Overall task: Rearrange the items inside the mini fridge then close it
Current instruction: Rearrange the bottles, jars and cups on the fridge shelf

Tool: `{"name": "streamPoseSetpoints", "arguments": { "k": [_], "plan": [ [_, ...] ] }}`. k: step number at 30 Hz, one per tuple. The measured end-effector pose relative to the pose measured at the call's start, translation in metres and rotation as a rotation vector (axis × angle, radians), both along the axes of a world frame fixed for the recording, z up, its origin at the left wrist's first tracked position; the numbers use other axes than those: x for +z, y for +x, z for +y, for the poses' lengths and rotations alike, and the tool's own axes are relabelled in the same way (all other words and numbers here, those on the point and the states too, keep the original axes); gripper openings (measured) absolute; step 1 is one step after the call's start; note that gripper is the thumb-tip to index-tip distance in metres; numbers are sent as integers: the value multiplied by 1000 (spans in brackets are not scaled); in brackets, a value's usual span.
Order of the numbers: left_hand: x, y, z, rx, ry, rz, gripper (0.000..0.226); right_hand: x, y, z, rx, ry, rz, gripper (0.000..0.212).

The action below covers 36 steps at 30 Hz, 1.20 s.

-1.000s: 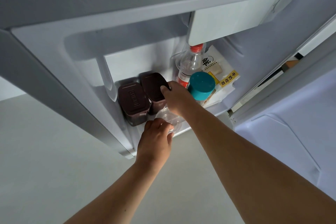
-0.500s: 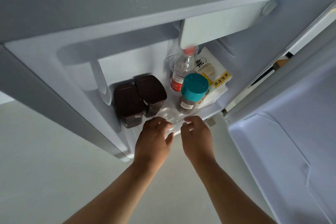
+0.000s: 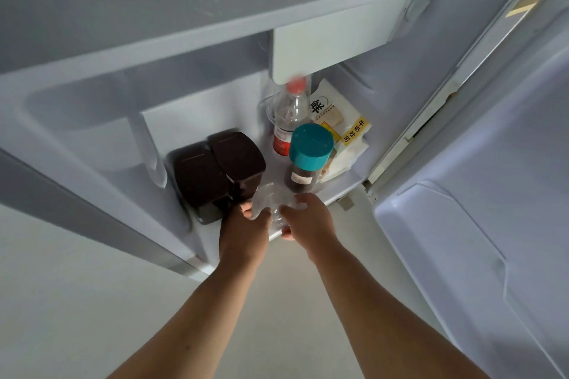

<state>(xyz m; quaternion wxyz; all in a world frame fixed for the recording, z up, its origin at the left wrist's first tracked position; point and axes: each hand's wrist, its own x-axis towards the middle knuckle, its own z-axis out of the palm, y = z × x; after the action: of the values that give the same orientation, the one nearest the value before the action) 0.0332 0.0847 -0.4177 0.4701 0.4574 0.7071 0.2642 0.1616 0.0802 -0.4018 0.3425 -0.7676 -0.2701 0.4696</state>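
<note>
Clear plastic container [image 3: 271,203], fridge floor [image 3: 341,184] front edge: light, thin-walled, likely slippery; left hand [image 3: 244,232] and right hand [image 3: 308,224] clasp its opposite sides.

The mini fridge [image 3: 92,120] stands open, its door [image 3: 480,224] swung right. On its floor sit two dark brown lidded containers [image 3: 215,172], a teal-capped jar [image 3: 308,154], a red-capped clear bottle [image 3: 289,114] and a bread packet [image 3: 341,123]. A crinkled clear plastic container [image 3: 271,203] lies at the front edge.
</note>
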Motion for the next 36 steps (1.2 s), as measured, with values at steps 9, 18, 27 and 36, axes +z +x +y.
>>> {"name": "streamPoseSetpoints", "arguments": {
  "k": [9,18,27,36],
  "plan": [
    [-6,-1,-2,119,-62,-205,37,5,3,-10,-54,-1,151,29],
    [25,-7,-7,-76,-73,-185,47,27,17,-32,80,56,383,27],
    [85,-4,17,184,121,-498,20,100,16,-19,251,314,-265,35],
    [125,11,57,298,53,-677,7,138,36,56,117,554,-721,50]
  ]
}}
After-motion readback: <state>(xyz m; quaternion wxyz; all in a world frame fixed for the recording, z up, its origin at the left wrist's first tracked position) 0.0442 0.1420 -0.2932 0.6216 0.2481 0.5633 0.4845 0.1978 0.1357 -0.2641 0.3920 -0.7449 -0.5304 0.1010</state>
